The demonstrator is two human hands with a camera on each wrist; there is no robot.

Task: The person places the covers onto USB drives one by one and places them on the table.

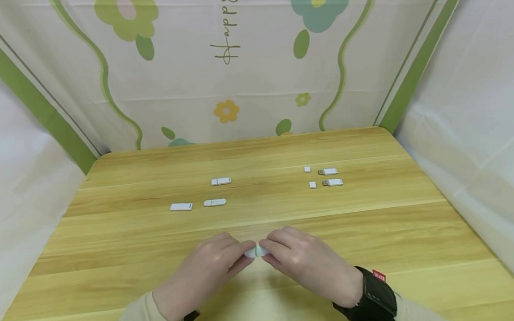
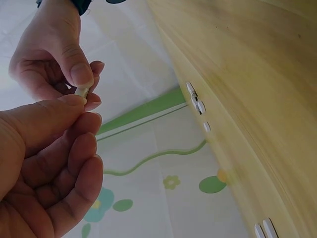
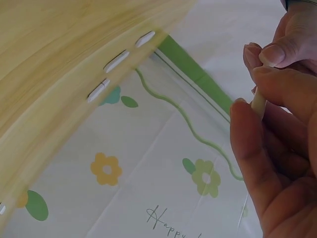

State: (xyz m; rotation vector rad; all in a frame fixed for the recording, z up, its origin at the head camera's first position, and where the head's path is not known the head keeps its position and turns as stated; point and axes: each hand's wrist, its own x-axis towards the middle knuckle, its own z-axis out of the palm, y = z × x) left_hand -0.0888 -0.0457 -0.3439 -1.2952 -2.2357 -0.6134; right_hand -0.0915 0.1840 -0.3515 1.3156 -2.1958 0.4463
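Note:
Close to the front of the table, both hands pinch one small white USB flash drive (image 1: 256, 252) with a green band around its middle. The left hand (image 1: 210, 261) grips its left end between thumb and fingers. At the right end, the right hand (image 1: 305, 260) does the same, and the fingertips of both hands nearly meet. Fingers cover much of the drive in the left wrist view, where only a pale bit of it (image 2: 82, 92) shows. From the right wrist, a white end (image 3: 258, 105) shows between thumb and finger.
Farther back on the wooden table (image 1: 265, 219), left of centre, lie three white capped flash drives (image 1: 215, 202). Two uncapped drives (image 1: 332, 182) with bare metal plugs lie back right, each with a small white cap (image 1: 313, 185) beside it. A flowered cloth (image 1: 181, 76) hangs behind.

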